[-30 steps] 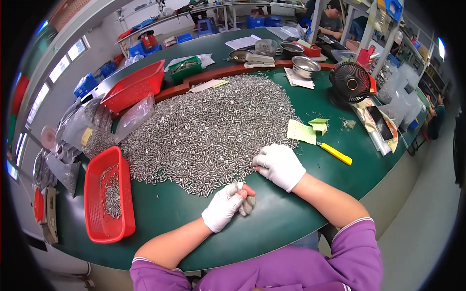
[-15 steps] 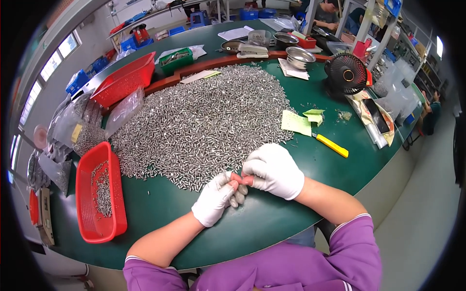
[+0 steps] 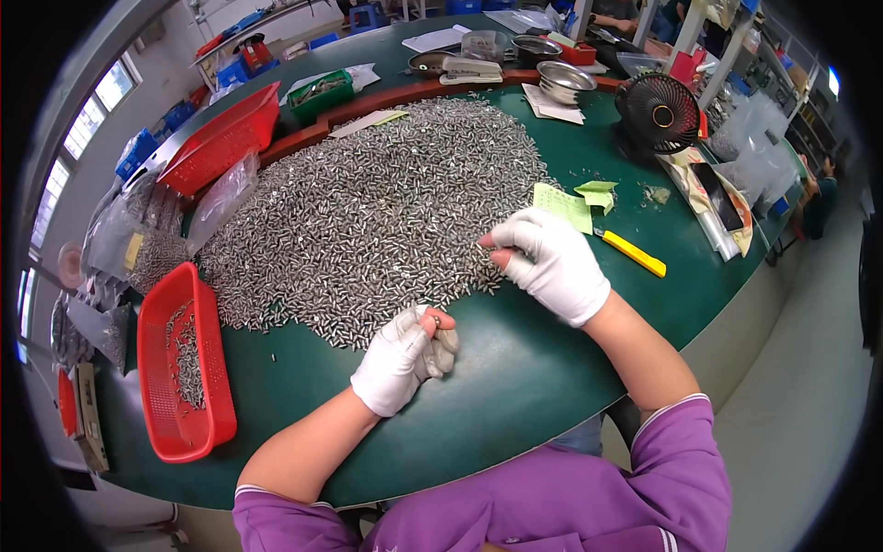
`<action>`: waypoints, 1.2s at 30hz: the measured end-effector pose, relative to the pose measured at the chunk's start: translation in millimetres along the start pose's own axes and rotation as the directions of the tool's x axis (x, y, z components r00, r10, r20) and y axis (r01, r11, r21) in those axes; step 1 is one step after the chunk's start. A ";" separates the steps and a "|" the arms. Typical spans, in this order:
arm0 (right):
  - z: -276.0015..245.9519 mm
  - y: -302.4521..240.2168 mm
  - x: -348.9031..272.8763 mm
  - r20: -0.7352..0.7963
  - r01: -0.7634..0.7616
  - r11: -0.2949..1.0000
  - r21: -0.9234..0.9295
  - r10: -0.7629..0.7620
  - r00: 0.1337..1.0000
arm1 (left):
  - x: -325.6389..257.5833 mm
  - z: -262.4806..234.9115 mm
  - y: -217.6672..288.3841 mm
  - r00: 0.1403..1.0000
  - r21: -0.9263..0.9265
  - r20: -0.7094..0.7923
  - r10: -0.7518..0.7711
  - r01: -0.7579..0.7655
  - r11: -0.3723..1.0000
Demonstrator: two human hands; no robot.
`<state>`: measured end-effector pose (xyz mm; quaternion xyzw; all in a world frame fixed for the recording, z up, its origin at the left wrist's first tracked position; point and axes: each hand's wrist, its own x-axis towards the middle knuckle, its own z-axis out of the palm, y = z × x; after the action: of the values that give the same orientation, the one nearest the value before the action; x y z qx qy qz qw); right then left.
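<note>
Right hand [image 3: 552, 264], fingers pinched together, sits at the screw pile's [image 3: 377, 202] near edge; left hand [image 3: 402, 359] is fisted on screws, just short of the pile.

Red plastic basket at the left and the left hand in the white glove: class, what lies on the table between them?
The head view shows only bare green tabletop between the red plastic basket and the left hand.

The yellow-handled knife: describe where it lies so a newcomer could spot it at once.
Start at the big heap of small metal parts on the green table. Past its right edge lie pale green paper slips. Just right of the gloved right hand lies the yellow-handled knife, the only bright yellow stick there.
</note>
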<state>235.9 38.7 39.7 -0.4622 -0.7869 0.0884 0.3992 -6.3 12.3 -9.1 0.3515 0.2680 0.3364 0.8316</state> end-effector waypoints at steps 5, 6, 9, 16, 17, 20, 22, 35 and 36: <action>-4.8 3.5 0.0 0.039 -0.035 0.994 -0.103 0.039 0.999 | -0.1 1.5 0.7 1.000 -0.025 0.000 -0.005 0.005 1.000; -4.9 4.5 -0.5 0.052 -0.021 0.992 -0.124 0.028 0.998 | 0.3 2.2 0.7 1.000 -0.026 -0.001 -0.001 0.001 1.000; 0.9 5.0 -4.3 0.126 -0.006 0.982 -0.186 0.030 0.992 | 1.0 2.4 1.2 1.000 -0.040 0.007 -0.019 0.020 0.999; 11.8 1.7 -6.3 0.316 -0.005 0.976 -0.218 0.075 0.946 | 1.3 -2.5 -0.3 1.000 -0.062 0.012 0.011 -0.011 0.998; 13.8 0.3 -7.0 0.310 0.009 0.980 -0.198 0.054 0.949 | 1.8 -5.5 -2.0 0.999 -0.053 0.030 0.026 -0.024 0.998; 22.7 0.4 -8.7 0.306 0.028 0.981 -0.191 0.033 0.951 | 3.2 -2.7 -3.7 0.999 -0.063 -0.010 0.039 -0.040 0.997; 26.7 -3.0 -8.4 0.326 0.065 0.961 -0.267 0.027 0.945 | 3.6 -4.6 -4.1 0.999 -0.072 0.005 0.045 -0.045 0.996; 37.6 -19.3 -16.4 0.353 -0.202 0.885 0.420 0.046 0.934 | 1.8 3.9 2.2 0.999 0.052 -0.023 -0.026 0.027 0.998; 40.7 -19.9 -17.2 0.323 -0.191 0.864 0.467 0.035 0.946 | 1.6 4.2 2.2 0.999 0.068 -0.047 -0.026 0.029 0.997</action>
<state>198.3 23.3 13.4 -0.3720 -0.7613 0.3791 0.3720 -3.3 13.0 -5.3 0.3681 0.3034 0.3235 0.8172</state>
